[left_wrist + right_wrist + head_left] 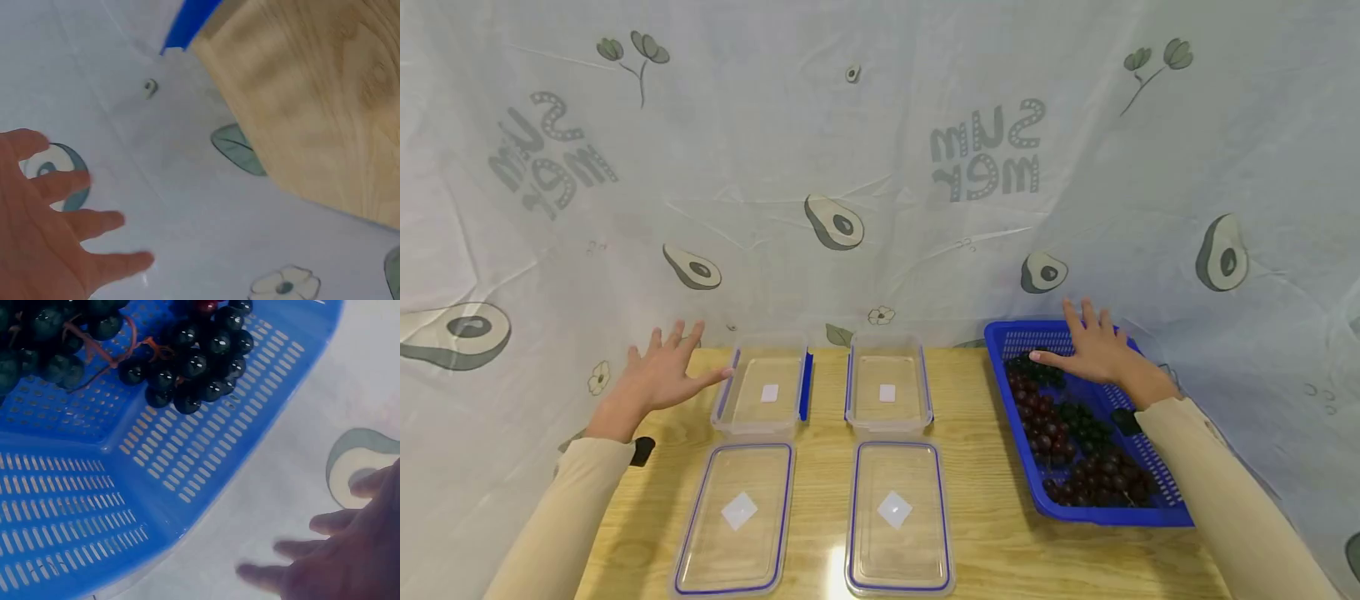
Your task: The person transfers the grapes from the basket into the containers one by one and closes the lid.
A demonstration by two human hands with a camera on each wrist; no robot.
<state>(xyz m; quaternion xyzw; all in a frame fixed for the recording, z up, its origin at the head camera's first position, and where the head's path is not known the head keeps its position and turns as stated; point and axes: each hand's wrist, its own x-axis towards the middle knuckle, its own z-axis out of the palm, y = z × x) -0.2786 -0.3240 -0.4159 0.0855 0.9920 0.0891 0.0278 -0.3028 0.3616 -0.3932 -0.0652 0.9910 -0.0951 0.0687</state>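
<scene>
My left hand (662, 375) is spread with straight fingers beside the left clear container (760, 425) and holds nothing. In the left wrist view its fingers (109, 265) stand apart in front of the patterned sheet. My right hand (1097, 346), also spread and holding nothing, hovers over the far end of a blue basket (1026, 454). Inside the basket lie bunches of dark red grapes (1045, 429) and darker, blackish grapes (1084, 425). In the right wrist view, dark grapes (194, 362) hang near the slotted basket wall.
A second clear container (887, 425) stands right of the first. Two clear lids with blue seals, a left lid (760, 542) and a right lid (898, 562), lie in front on the wooden table (820, 500). A patterned sheet (760, 150) hangs behind and at the sides.
</scene>
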